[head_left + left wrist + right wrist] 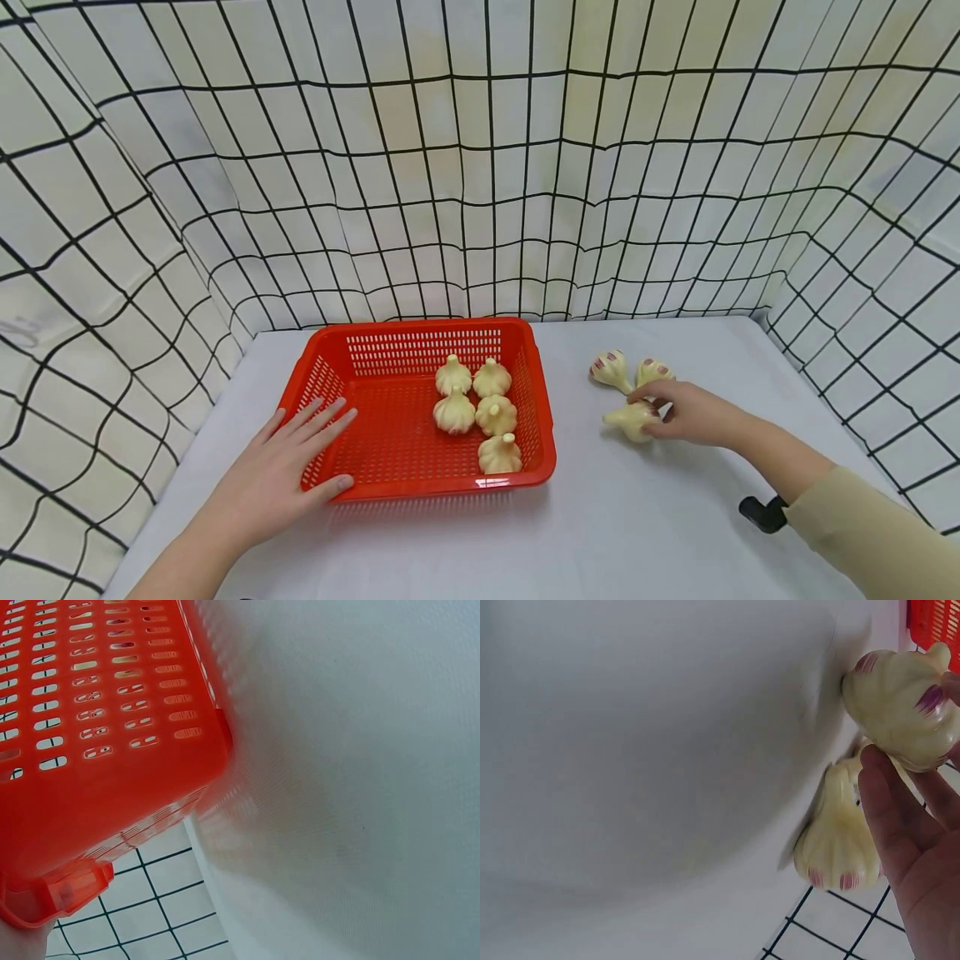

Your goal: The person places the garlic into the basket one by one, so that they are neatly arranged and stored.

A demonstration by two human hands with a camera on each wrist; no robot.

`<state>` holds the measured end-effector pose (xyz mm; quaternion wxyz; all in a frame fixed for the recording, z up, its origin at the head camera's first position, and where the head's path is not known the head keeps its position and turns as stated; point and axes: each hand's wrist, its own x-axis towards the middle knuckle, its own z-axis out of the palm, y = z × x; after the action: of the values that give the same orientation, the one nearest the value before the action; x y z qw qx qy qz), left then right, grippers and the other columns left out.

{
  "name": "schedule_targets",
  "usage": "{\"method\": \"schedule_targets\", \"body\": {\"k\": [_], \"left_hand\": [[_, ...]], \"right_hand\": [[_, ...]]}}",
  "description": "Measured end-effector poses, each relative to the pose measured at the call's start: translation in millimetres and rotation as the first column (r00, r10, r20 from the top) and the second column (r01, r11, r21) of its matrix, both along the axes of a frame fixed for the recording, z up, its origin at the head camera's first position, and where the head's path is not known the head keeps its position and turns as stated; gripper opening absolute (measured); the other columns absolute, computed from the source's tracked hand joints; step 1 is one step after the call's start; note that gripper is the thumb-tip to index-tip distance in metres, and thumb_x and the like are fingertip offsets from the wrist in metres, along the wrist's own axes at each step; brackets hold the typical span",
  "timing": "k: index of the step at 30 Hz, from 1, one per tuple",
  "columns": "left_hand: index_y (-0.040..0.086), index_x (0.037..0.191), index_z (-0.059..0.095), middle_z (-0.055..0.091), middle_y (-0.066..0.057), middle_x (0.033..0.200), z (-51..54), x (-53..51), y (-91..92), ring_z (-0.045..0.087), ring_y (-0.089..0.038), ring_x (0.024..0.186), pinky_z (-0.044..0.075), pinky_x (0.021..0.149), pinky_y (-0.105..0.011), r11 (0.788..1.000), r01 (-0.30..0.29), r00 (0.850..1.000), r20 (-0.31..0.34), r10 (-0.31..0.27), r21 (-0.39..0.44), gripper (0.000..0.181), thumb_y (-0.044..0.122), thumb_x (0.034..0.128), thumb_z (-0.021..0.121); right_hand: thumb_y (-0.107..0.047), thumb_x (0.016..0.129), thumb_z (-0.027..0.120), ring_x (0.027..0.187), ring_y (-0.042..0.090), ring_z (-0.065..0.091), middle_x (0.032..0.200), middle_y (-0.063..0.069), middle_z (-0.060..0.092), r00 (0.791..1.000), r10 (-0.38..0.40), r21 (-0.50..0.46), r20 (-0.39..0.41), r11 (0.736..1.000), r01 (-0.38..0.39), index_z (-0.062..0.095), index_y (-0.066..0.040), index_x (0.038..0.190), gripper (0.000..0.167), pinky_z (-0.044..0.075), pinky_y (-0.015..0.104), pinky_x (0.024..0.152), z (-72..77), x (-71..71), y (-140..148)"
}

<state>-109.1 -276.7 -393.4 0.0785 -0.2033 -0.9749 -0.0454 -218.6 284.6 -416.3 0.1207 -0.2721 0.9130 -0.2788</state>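
My left hand (262, 483) lies over the left edge of a red plastic basket (420, 491), its fingers straight and spread. Several garlic bulbs (455, 410) stand in the right half of that basket. Right of it, on the white surface, my right hand (697, 414) holds a garlic bulb (628, 419) between thumb and fingers. In the right wrist view the held bulb (900, 705) shows purple streaks. Two more bulbs lie just behind it: one purple-streaked garlic bulb (611, 368) to the left, another garlic bulb (654, 372) partly behind my fingers.
White cloth with a black grid net (487, 200) rises behind and at both sides of the white table (600, 533). A small black object (762, 514) shows beside my right sleeve (870, 525). The left wrist view is largely the basket's slotted wall (112, 780).
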Motion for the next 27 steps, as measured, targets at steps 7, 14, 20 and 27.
{"method": "schedule_targets", "body": {"k": [7, 14, 20, 27], "left_hand": [[0.023, 0.153, 0.042, 0.038, -0.003, 0.157, 0.4, -0.1, 0.2, 0.03, -0.037, 0.145, 0.008, 0.12, -0.055, 1.0, -0.003, 1.0, 0.004, 0.003, -0.001, 0.079, 0.063, 0.0874, 0.062], [0.022, 0.152, 0.043, 0.039, -0.005, 0.156, -1.6, -0.4, -1.3, 0.032, -0.037, 0.143, 0.001, 0.122, -0.05, 1.0, 0.005, 1.0, -0.023, -0.005, 0.004, 0.079, 0.063, 0.0875, 0.062], [0.023, 0.152, 0.042, 0.039, -0.004, 0.157, -1.7, -1.4, 0.2, 0.032, -0.037, 0.143, 0.002, 0.122, -0.051, 1.0, 0.009, 1.0, -0.017, -0.009, 0.005, 0.079, 0.063, 0.0876, 0.061], [0.023, 0.152, 0.042, 0.038, -0.004, 0.157, 0.2, -0.9, 0.5, 0.03, -0.037, 0.144, 0.005, 0.121, -0.053, 1.0, -0.001, 1.0, 0.007, 0.001, 0.007, 0.079, 0.063, 0.0877, 0.062]], "right_hand": [[-0.02, 0.086, 0.078, 0.098, 0.016, 0.059, 0.111, -0.001, 0.06, 0.996, 0.038, -0.063, 0.076, 0.997, -0.033, 0.065, -0.013, 0.12, 0.037, 0.057, 0.026, 0.078, -5.1, -4.7, -17.2], [-0.025, 0.088, 0.077, 0.1, 0.018, 0.062, 0.117, 0.0, 0.058, 0.989, 0.013, -0.08, 0.145, 0.997, -0.001, 0.061, -0.018, 0.121, 0.038, 0.057, 0.029, 0.084, -7.9, -9.8, -35.4], [-0.03, 0.089, 0.075, 0.117, 0.027, 0.06, 0.124, 0.002, 0.062, 0.993, 0.016, -0.072, 0.113, 0.997, -0.008, 0.061, -0.014, 0.123, 0.04, 0.053, 0.043, 0.095, -9.1, -11.9, -37.9], [-0.029, 0.09, 0.074, 0.117, 0.025, 0.059, 0.124, -0.001, 0.064, 0.997, 0.009, -0.038, 0.074, 0.999, -0.006, 0.062, -0.013, 0.127, 0.042, 0.052, 0.046, 0.097, -13.9, -12.4, -29.4]]}}
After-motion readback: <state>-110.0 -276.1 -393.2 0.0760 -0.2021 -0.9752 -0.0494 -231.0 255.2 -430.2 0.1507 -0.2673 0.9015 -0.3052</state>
